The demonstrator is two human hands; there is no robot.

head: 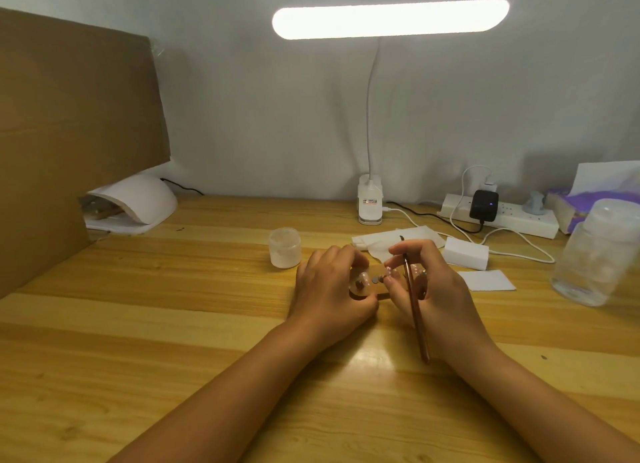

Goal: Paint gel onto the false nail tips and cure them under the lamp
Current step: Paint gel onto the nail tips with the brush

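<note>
While left hand (329, 289) gripped nail-tip holder (360, 287) at frame centre, right hand (433, 289) clasped brush (415, 310), also pinching false nail tips (392, 272). Best: brace wrists on desk (173, 324), keep bristles off tips. Curing lamp (138, 202) stood mid-left.

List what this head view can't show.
Head view:
Small pale false nail tips on clear round holder: too small, covered by left hand and right hand.
Thin brown brush: bristle end lost behind that hand.
White domed curing lamp: opening partly hidden by brown cardboard sheet.
Clear plastic jar: blurred, cut by right edge.
</note>
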